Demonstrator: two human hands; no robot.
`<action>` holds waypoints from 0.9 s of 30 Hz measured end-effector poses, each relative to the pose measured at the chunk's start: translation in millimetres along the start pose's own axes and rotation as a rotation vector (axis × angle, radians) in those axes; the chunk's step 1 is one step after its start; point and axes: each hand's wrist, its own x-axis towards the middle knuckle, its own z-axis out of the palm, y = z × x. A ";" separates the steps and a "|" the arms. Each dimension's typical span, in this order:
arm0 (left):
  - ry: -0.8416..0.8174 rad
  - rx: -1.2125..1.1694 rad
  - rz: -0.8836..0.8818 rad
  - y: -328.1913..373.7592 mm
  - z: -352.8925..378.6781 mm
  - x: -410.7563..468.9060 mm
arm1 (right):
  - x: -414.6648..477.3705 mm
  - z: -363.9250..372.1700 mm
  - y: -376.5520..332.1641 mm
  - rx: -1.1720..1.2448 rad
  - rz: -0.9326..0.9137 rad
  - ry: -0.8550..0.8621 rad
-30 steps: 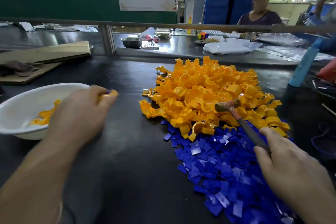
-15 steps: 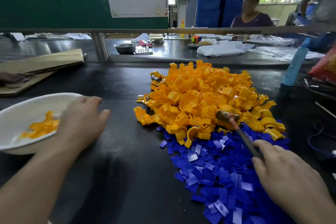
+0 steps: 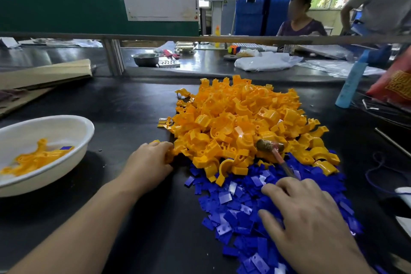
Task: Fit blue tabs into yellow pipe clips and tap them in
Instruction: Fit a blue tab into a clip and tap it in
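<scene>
A big heap of yellow pipe clips (image 3: pixel 240 122) lies on the black table, with a spread of small blue tabs (image 3: pixel 235 209) in front of it. My left hand (image 3: pixel 149 164) rests at the heap's left edge, its fingertips closing on a yellow clip (image 3: pixel 170 153) there. My right hand (image 3: pixel 311 218) lies over the blue tabs and holds the handle of a small hammer (image 3: pixel 270 147), whose head rests on the clips; the thumb and forefinger spread over the tabs. A white bowl (image 3: pixel 73 158) at the left holds several finished clips, one showing a blue tab.
Cardboard sheets (image 3: pixel 44 75) lie at the back left. A metal rail (image 3: pixel 200 39) divides this table from another bench with a steel bowl (image 3: pixel 145 59). A light-blue tube (image 3: pixel 350 82) and cables stand at the right. Two people work beyond the rail.
My left hand dropped a clip into the white bowl, then swung right to the yellow heap. My right hand with the hammer stayed over the blue tabs, its fingers lowering onto them.
</scene>
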 end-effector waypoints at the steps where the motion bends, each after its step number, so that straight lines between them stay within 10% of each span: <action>1: 0.043 0.003 0.000 2.7 -0.3 -5.7 | -0.3 0.2 -1.8 0.011 -0.020 0.015; 6: 0.071 -0.069 0.028 23.2 -7.9 -32.7 | -6.0 4.8 -7.1 0.083 -0.086 -0.007; 14: -0.014 -1.124 -0.296 53.8 -26.3 -61.0 | 1.3 6.1 -19.9 -0.010 -0.182 -0.104; 27: -0.279 -1.629 -0.427 58.7 -12.7 -74.2 | 11.9 23.0 -33.7 0.045 -0.200 -0.088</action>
